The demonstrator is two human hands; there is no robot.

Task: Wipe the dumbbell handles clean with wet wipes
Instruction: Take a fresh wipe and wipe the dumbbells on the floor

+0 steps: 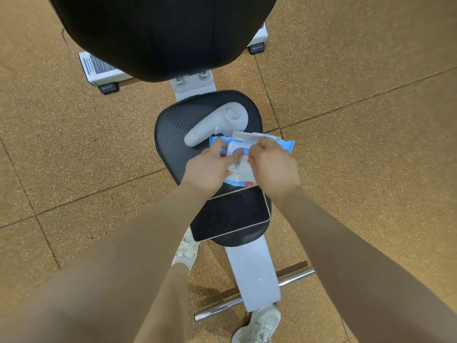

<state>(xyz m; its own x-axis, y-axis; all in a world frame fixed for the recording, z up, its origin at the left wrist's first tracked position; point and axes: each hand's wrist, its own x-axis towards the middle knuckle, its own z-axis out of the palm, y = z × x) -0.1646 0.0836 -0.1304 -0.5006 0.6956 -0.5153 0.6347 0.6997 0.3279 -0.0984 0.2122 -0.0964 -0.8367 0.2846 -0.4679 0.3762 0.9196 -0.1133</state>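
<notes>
Around you spreads the speckled tan rubber floor (371, 120), tiled with thin seams. On it stands a white-framed exercise bench; its big black padded backrest (160, 33) fills the top of your view, and its smaller black textured seat pad (170, 134) lies just below. On the seat pad rest a dark-screened tablet with a pale rim (232, 215) nearest you, a light grey handheld controller (215, 126) at the far side, and between them the blue-and-white soft pack of wet wipes (284, 143), its clear plastic lid (244, 137) flipped up. A chrome crossbar (294, 277) sits by your white sneakers (259, 325).

Your left hand (210, 169) presses on the pack's left part, fingers spread and partly curled. Your right hand (274, 167) is pinched over the pack's opening, fingertips together; whether they have a wipe you cannot tell.
</notes>
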